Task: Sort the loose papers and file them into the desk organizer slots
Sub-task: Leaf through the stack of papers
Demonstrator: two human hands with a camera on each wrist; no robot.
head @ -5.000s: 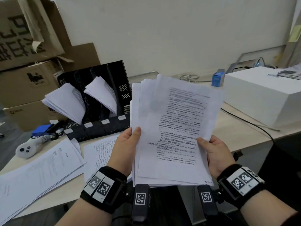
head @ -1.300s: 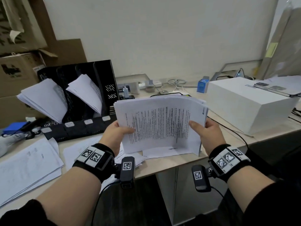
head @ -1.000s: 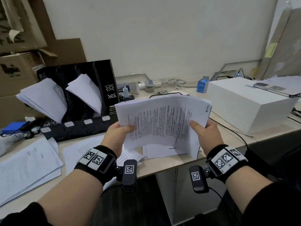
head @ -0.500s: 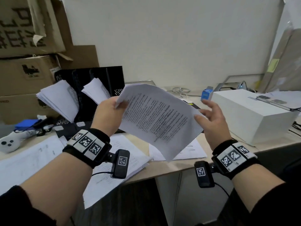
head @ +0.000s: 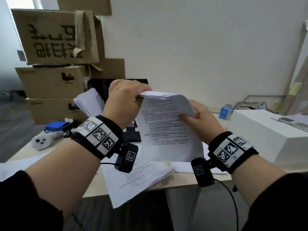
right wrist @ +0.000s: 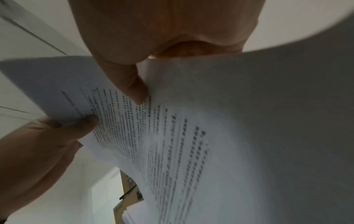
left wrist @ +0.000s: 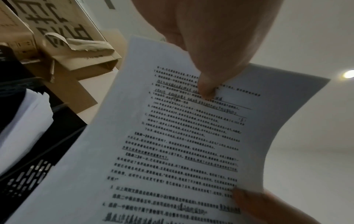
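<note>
Pale desk point(head: 181, 182) against a white wall, brown cardboard boxes point(head: 55, 64) stacked at the far left. Both hands raised above the desk, sharing one sheaf of printed papers point(head: 166, 127). Left hand point(head: 125, 102) clamped over the sheaf's top edge, fingers curled round it, thumb on the printed face in the left wrist view. Right hand point(head: 200, 120) pinching the right edge, thumb on the front of the page, fingers behind. Sheaf hanging nearly upright, bowed at the top, its lower edge clear of the desk. Behind the left hand, black desk organizer point(head: 100, 87), largely hidden; filed white sheets point(head: 90, 104) leaning out of it to the left; which slot, impossible to tell. More loose papers point(head: 136, 177) lying flat on the desk below the hands, one corner hanging over the front edge. White box point(head: 266, 135) to the right, small blue carton point(head: 225, 111) behind it, grey controller point(head: 42, 141) at the left.
</note>
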